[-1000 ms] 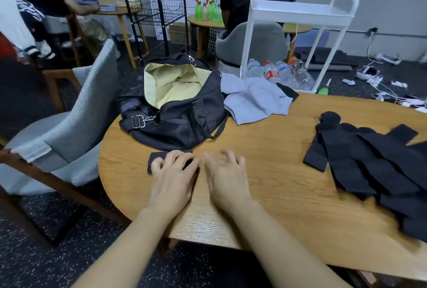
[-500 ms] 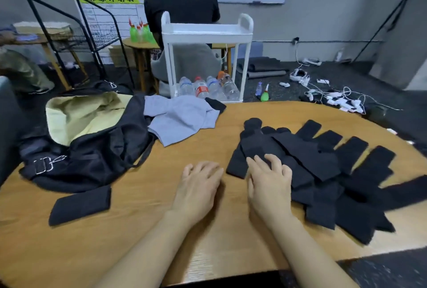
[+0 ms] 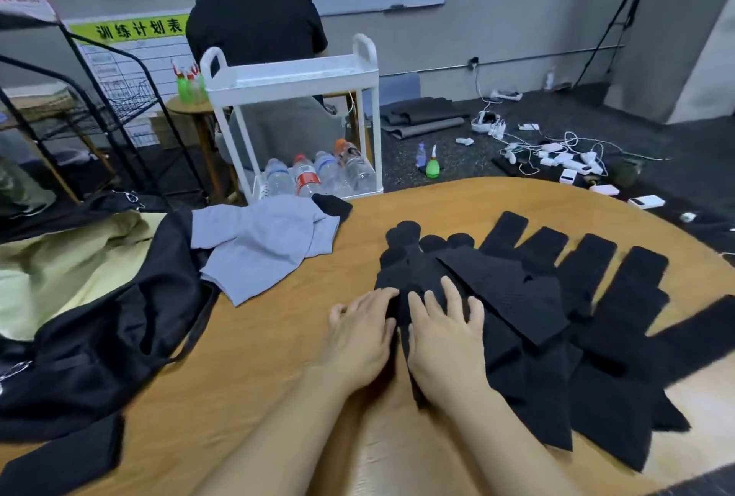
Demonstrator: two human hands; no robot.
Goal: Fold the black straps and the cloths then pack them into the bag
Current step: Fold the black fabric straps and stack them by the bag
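Observation:
Several black straps (image 3: pixel 557 320) lie fanned in a pile on the right of the round wooden table (image 3: pixel 286 352). My right hand (image 3: pixel 445 340) rests flat on the pile's left edge, fingers spread. Beside it my left hand (image 3: pixel 360 336) touches the same edge with its fingertips. A folded black strap (image 3: pixel 59 459) lies at the lower left. The black bag (image 3: pixel 99 336) with a pale yellow lining sits open at the left. A grey cloth (image 3: pixel 262 245) lies crumpled between the bag and the pile.
A white cart (image 3: pixel 290 77) holding water bottles stands behind the table. A person in black sits beyond it, back turned. Black wire racks stand at the far left. Cables and chargers litter the floor at the right.
Both hands left the folded strap at the left and moved right onto the strap pile. The view swung right with them.

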